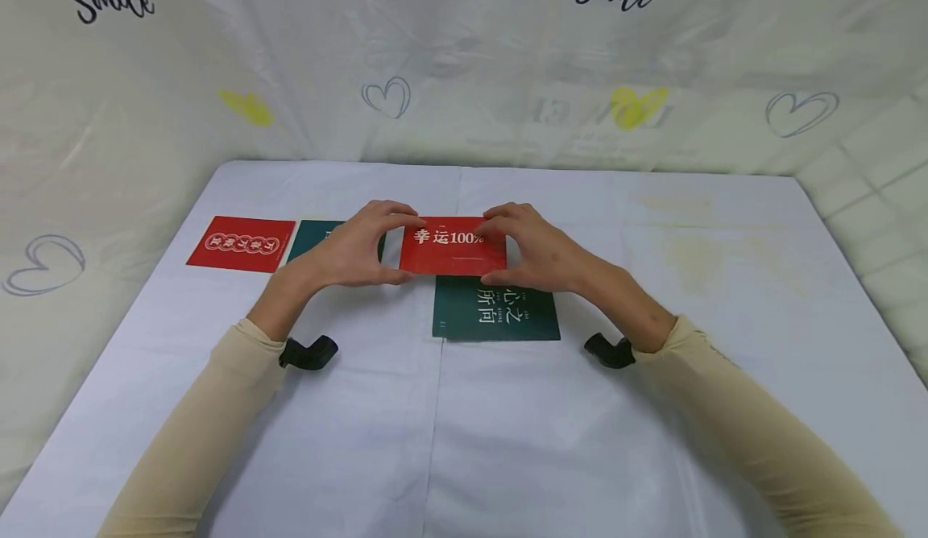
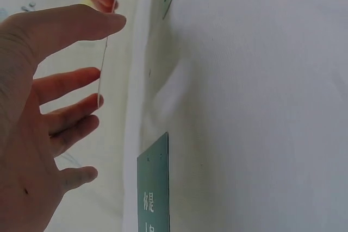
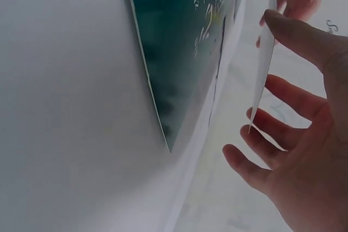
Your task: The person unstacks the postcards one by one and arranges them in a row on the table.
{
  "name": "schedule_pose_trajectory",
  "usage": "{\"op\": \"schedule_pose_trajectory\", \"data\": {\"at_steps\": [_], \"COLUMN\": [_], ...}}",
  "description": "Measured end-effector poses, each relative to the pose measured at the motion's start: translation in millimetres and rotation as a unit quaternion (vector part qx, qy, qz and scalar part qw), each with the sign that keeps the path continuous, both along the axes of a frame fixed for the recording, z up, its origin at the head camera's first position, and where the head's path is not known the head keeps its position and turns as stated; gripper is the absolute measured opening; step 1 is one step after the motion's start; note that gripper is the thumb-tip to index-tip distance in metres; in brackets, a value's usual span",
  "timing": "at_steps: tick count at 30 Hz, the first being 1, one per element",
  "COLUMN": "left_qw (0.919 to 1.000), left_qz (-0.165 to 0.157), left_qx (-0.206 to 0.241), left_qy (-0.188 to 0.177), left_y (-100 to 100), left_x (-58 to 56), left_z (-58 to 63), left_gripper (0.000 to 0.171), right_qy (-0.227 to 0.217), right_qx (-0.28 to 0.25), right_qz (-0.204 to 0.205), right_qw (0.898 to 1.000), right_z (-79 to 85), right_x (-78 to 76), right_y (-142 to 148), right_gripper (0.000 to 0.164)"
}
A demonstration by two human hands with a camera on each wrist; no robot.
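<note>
A red card [image 1: 455, 258] with white lettering is held up in the head view, over the white table. My left hand [image 1: 360, 246] pinches its left end, thumb at the near edge and fingers at the far edge. At the other end my right hand [image 1: 542, 248] pinches it the same way. Seen almost edge-on, the card [image 3: 265, 61] is a thin pale sliver in the right wrist view. Below and nearer lies a stack of green cards [image 1: 464, 316], its far part hidden by the red card. Another green card [image 1: 308, 234] lies partly behind my left hand.
At the far left of the white table [image 1: 507, 441] lies a second red card [image 1: 242, 258], beside the partly hidden green one. A pale curtain [image 1: 478, 55] with hearts and lettering hangs along the back. Black devices [image 1: 310, 353] sit at both wrists.
</note>
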State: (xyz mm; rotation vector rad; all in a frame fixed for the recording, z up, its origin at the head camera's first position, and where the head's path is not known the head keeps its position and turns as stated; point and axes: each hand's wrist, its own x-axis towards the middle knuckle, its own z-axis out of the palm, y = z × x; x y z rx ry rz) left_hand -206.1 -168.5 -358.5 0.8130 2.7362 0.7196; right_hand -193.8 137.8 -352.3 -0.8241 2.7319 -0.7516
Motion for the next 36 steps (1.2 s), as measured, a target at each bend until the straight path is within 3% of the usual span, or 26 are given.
{"op": "schedule_pose_trajectory", "data": {"at_steps": [15, 36], "left_qw": [0.9999, 0.9982], "left_qz": [0.001, 0.011], "left_qx": [-0.002, -0.059], "left_qy": [-0.010, 0.005], "left_y": [-14.0, -15.6], "left_x": [-5.8, -17.4], "left_z": [-3.6, -14.2], "left_gripper": [0.078, 0.083], "right_qy": [-0.011, -0.027], "right_qx": [0.017, 0.043], "right_qz": [0.006, -0.001], "right_qw": [1.000, 0.999], "right_z": [-8.1, -16.3], "right_x": [-9.3, -14.7], "right_y": [-17.4, -34.1], "right_gripper": [0.070, 0.073]}}
